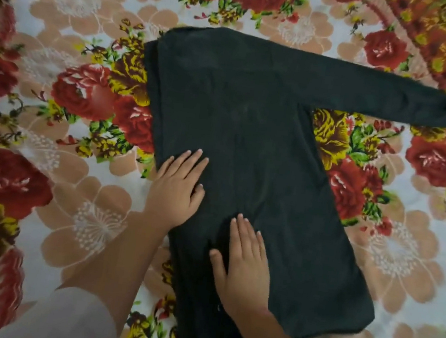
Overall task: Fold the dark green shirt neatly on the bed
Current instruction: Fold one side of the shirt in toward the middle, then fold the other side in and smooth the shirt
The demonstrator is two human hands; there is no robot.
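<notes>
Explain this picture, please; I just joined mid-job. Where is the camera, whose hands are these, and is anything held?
No machine here: a person works with bare hands. The single picture comes from a camera worn on the head, looking down. A dark green shirt lies on a floral bedspread, one sleeve stretched out to the right. The left hand and right hand rest flat on the shirt, fingers straight. Nothing is gripped.

dim, soft light; blurred, warped edges
</notes>
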